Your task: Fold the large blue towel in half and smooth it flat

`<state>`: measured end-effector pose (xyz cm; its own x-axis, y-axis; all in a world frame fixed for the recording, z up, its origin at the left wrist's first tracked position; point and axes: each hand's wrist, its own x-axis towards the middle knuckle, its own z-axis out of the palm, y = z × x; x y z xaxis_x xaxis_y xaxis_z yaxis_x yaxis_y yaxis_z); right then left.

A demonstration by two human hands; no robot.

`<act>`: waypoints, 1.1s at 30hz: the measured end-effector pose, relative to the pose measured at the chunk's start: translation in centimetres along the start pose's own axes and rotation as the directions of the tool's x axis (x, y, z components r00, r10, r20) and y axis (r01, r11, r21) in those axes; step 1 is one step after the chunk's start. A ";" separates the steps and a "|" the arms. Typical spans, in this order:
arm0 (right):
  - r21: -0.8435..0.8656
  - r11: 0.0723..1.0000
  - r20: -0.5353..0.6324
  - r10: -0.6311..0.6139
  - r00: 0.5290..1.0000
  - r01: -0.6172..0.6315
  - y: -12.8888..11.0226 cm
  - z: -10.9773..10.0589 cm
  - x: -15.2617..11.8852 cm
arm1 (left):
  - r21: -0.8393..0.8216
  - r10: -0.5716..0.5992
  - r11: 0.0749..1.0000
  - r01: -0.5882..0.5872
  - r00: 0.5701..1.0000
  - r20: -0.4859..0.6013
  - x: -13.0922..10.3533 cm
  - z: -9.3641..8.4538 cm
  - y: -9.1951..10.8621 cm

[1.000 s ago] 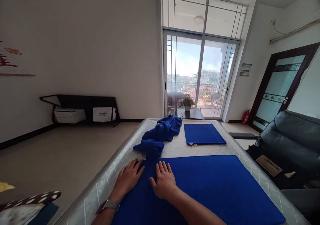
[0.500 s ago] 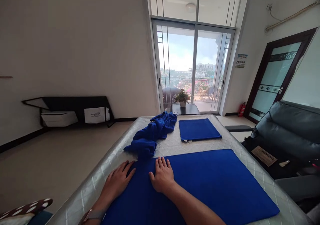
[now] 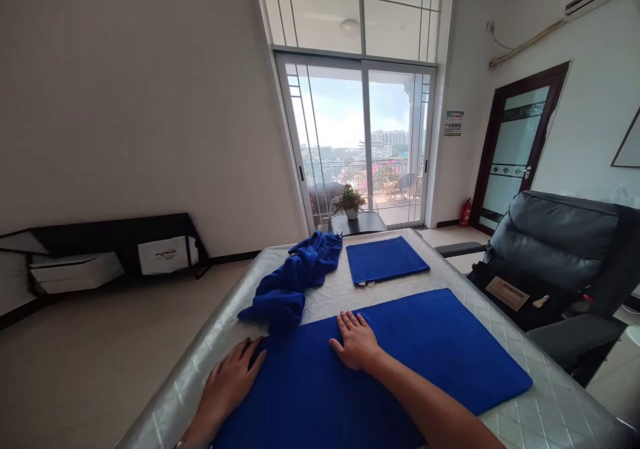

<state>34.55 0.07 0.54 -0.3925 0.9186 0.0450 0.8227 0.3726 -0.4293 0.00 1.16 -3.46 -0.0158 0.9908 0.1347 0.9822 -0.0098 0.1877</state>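
Note:
A large blue cloth lies flat across the near part of the silver quilted table cover. My left hand rests at the cloth's left edge, fingers apart. Flat on the cloth near its far edge is my right hand, its fingers stretched out. Just beyond my hands sits a crumpled blue cloth, its near end touching the flat one. To the right of that heap lies a smaller folded blue cloth with small white tags on its near edge.
A black armchair stands right of the table, holding a dark bag with a tan label. Past the far end are a potted plant and a sliding glass door. Along the left wall stands a low black rack with white boxes.
My right hand has slid to the right along the flat cloth, away from my left hand, which stays at the left edge. The view has turned a little to the right.

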 end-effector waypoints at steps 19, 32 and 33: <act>-0.183 0.923 -0.067 0.331 0.941 -0.337 16.8 -8.2 -7.4 | 0.039 -0.001 0.999 0.001 1.000 0.021 0.2 -0.2 0.1; -0.232 0.818 -0.196 0.491 0.849 -0.526 26.0 -9.7 -8.9 | -0.045 0.001 0.999 -0.001 1.000 -0.001 0.3 -0.6 0.0; -0.236 0.814 -0.201 0.493 0.846 -0.531 26.2 -9.7 -8.9 | -0.047 0.000 0.999 -0.001 1.000 -0.004 0.4 -0.6 0.0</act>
<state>63.62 2.94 -2.39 0.1565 0.9876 0.0081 0.9750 -0.1532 -0.1609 -0.12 1.46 -2.87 -0.0163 0.9901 0.1391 0.9722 -0.0168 0.2334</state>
